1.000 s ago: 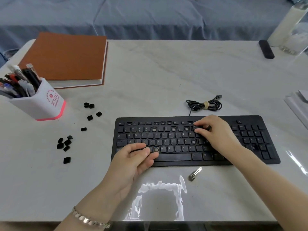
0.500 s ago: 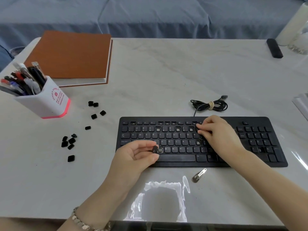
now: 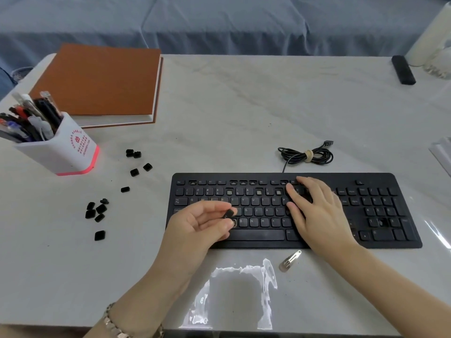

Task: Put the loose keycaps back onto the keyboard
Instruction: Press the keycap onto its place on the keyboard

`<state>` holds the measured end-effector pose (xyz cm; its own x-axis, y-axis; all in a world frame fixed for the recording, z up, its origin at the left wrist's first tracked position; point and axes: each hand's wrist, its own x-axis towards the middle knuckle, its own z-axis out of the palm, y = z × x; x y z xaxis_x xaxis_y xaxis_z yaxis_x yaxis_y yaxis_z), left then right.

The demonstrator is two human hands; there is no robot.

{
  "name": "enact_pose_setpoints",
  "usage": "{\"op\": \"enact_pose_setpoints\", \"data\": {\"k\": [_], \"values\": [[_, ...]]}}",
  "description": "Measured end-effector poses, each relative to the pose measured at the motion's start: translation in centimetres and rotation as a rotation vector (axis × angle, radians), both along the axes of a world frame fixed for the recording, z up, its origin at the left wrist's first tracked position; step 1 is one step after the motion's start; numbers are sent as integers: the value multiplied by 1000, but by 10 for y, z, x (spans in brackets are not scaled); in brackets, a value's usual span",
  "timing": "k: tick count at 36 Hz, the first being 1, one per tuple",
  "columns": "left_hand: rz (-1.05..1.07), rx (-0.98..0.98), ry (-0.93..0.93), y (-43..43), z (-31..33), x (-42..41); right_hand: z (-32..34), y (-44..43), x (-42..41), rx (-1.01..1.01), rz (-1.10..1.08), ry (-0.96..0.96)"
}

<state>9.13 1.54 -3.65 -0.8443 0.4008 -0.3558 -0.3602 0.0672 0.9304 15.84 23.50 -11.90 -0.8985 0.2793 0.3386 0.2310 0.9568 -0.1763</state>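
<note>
A black keyboard (image 3: 366,181) lies on the white table, with several bare sockets in its number and function rows and one just under my left fingertips. My left hand (image 3: 197,228) pinches a small black keycap (image 3: 228,213) between thumb and fingers, a little above the keyboard's lower left rows. My right hand (image 3: 314,213) rests flat on the keys right of centre, fingers spread, holding nothing. Several loose black keycaps (image 3: 96,212) lie scattered on the table left of the keyboard, with more keycaps (image 3: 136,164) further back.
A white pen holder (image 3: 61,150) full of pens stands at the left. An orange book (image 3: 102,81) lies behind it. The keyboard's coiled cable (image 3: 306,156) sits behind the keyboard. A metal hair clip (image 3: 290,261) lies in front. A black remote (image 3: 403,69) lies at the far right.
My left hand has lifted off the lower left keys and now holds a keycap raised above them. The right hand stays on the keyboard. The view has shifted slightly.
</note>
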Motion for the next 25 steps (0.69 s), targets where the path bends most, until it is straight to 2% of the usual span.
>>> {"op": "enact_pose_setpoints", "data": {"k": [13, 25], "values": [[69, -66, 48, 5, -7, -1, -4, 4, -1, -22, 1, 54], [70, -79, 75, 5, -6, 8, 8, 1, -1, -45, -9, -53]]}}
